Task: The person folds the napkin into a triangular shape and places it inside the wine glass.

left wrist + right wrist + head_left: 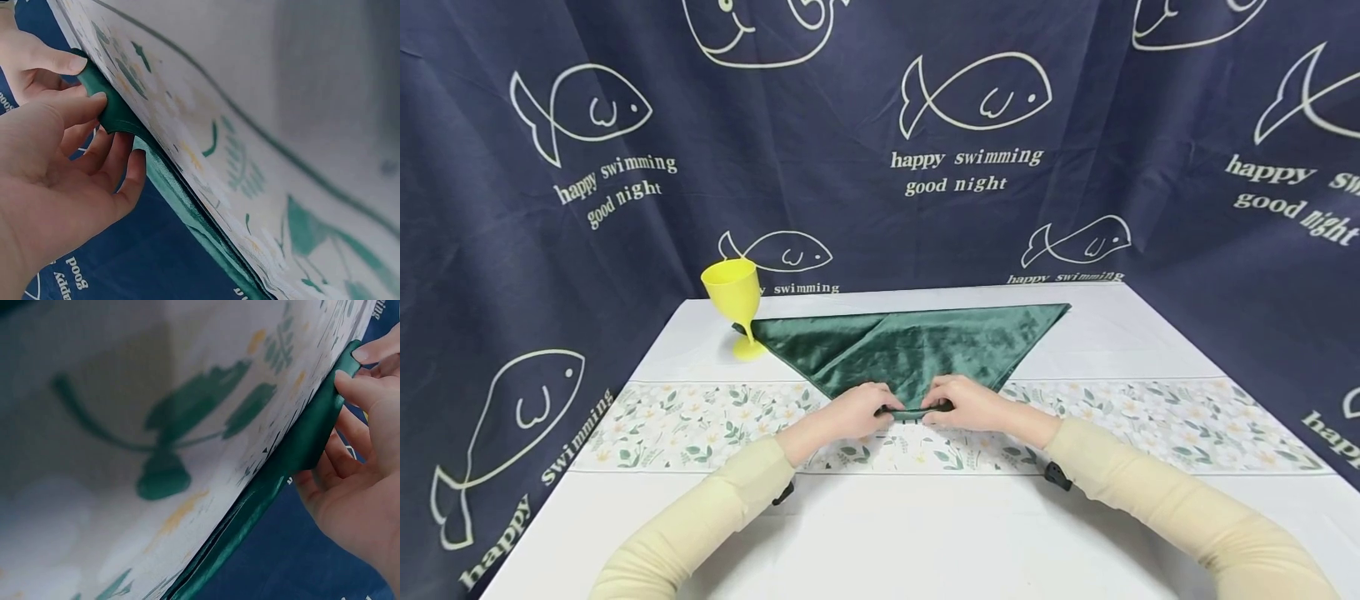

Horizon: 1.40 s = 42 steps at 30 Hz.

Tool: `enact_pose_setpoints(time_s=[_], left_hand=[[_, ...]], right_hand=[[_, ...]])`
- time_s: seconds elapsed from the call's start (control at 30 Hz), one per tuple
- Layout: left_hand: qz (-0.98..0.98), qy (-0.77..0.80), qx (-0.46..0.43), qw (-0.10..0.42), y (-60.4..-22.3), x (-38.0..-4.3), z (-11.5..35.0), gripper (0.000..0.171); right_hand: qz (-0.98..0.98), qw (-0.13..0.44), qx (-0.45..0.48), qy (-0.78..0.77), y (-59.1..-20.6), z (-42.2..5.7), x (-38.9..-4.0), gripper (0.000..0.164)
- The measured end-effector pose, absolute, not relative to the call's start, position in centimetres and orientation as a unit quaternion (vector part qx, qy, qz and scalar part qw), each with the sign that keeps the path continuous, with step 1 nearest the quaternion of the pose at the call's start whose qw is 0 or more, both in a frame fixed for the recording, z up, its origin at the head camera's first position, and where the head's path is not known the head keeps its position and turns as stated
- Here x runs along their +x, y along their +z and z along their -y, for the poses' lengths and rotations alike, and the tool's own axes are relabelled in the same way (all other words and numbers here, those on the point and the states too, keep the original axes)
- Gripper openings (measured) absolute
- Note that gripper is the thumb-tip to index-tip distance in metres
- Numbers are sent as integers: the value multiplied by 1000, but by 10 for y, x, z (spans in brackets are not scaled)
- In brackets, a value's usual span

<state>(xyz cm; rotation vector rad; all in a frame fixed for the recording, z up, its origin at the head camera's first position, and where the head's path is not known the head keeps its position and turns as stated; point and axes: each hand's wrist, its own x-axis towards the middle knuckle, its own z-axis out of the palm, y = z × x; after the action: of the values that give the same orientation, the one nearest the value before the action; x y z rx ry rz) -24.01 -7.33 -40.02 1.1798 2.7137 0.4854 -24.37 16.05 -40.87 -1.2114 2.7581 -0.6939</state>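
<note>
Cloth: green (917,350), on the worktop (880,525), wide edge far from me, narrow folded edge nr me, over the floral strip (700,421).
L hand: my L hand (861,410) has thumb & fingers nearly closed, pinching the cloth's nr edge.
R hand: my R hand (968,403) pinches the same edge likewise, a bit of cloth showing btwn the two.
Goblet: yellow (735,292), standing on its foot at the cloth's far L corner; can't quite tell if they touch.
Curtain: dk blue (850,192), behind the worktop, w/ white fish & lettering.
Sleeves: pale yellow (700,517), both arms.
</note>
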Motion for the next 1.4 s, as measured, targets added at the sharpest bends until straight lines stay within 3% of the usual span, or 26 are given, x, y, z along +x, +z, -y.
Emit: enact_pose_setpoints(time_s=[0.4, 1.4], left_hand=[[-904, 168, 387, 69, -401, -240, 73, 29], [-884, 275, 369, 78, -402, -243, 74, 9]], right_hand=[[-886, 18, -405, -224, -406, -160, -243, 19], [-855, -10, -444, -269, -409, -162, -243, 21]])
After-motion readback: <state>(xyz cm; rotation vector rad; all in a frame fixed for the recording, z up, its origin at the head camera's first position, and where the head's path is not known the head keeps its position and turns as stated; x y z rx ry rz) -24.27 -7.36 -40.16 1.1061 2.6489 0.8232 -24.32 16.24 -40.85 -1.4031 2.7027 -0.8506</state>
